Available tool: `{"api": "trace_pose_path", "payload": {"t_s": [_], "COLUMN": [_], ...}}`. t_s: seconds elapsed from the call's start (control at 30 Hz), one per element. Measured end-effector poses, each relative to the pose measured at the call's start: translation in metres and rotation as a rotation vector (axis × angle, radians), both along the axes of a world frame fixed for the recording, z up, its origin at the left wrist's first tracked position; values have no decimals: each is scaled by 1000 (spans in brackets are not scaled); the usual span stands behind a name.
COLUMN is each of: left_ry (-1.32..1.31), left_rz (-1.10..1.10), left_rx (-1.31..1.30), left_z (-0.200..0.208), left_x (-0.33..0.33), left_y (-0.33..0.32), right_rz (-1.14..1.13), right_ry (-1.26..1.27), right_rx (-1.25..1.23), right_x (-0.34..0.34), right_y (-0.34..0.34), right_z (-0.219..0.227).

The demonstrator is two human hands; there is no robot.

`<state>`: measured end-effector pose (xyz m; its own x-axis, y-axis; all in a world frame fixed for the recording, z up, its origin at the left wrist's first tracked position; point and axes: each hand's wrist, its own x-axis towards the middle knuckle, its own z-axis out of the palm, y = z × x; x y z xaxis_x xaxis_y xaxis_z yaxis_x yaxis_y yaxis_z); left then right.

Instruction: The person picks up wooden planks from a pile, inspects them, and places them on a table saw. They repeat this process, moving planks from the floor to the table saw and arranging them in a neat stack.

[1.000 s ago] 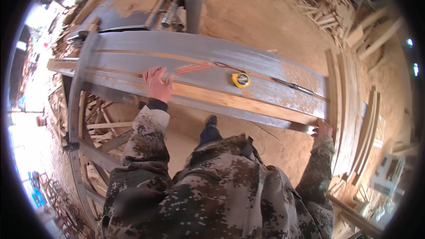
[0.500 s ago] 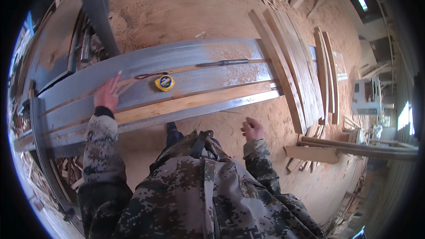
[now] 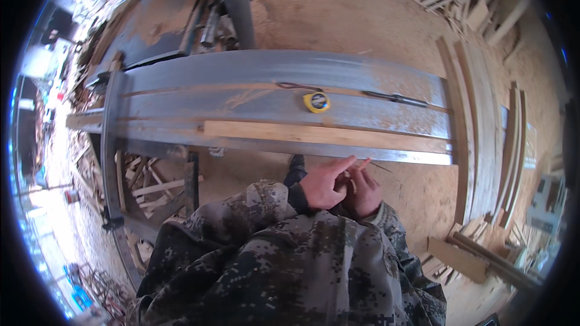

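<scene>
My left hand (image 3: 322,186) and my right hand (image 3: 366,194) meet in front of my body, just off the near edge of the steel machine table (image 3: 232,65). The left index finger is stretched out, while its other fingers curl toward the right hand. A short reddish stick (image 3: 365,163) pokes up from the fingertips of the right hand. Whatever else lies between the hands is hidden. Along the table's near side lies a light wooden strip (image 3: 326,135). Beyond it rest a yellow tape measure (image 3: 316,102), with a dark cord loop (image 3: 296,86), and a dark slim tool (image 3: 396,98).
Long boards (image 3: 480,127) lie across the table's right end, with narrower strips (image 3: 512,151) beyond. A grey upright post (image 3: 235,9) stands at the far side and a metal rail (image 3: 109,139) crosses the left end. Scrap wood (image 3: 151,187) is piled below; sawdust covers the floor.
My left hand has left the table's left part and come back to my right hand before my body. The view has swung left, so the table appears further right. Tape measure and strip stay put.
</scene>
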<state>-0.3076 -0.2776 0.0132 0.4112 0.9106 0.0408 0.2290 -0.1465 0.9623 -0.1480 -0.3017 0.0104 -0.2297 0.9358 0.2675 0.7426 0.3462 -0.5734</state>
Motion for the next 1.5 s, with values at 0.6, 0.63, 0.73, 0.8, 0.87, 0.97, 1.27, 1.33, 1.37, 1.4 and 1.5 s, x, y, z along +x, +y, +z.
{"api": "trace_pose_path", "payload": {"t_s": [0.6, 0.63, 0.73, 0.8, 0.87, 0.97, 1.27, 1.33, 1.37, 1.4, 1.5], "left_ry": [627, 633, 634, 622, 604, 615, 620, 648, 667, 668, 666], "left_rz": [81, 78, 73, 77, 73, 75, 62, 68, 50, 48, 49], "left_rx": [548, 547, 556, 573, 574, 573, 578, 600, 576, 583, 588], "left_z": [-38, -38, -38, -37, -36, -36, -38, -38, -38, -38, -41], "left_x": [-32, -32, -32, -32, -32, -32, -30, -29, -29, -28, -27], "left_y": [73, 73, 73, 74, 74, 75, 75, 76, 75, 75, 76], "right_rz": [-379, -366, -355, -377, -382, -402, -513, -563, -616, -624, -569], "right_ry": [616, 606, 608, 653, 603, 531, 214, 424, 541, 500, 480], "right_rx": [-234, -240, -248, -244, -219, -220, -175, -192, -241, -255, -227], "right_x": [18, 17, 20, 22, 26, 30, 67, 74, 76, 75, 66], "right_y": [40, 39, 36, 37, 38, 38, 34, 27, 19, 15, 3], "right_z": [-8, -10, -13, -14, -13, -12, -22, -21, -19, -20, -27]}}
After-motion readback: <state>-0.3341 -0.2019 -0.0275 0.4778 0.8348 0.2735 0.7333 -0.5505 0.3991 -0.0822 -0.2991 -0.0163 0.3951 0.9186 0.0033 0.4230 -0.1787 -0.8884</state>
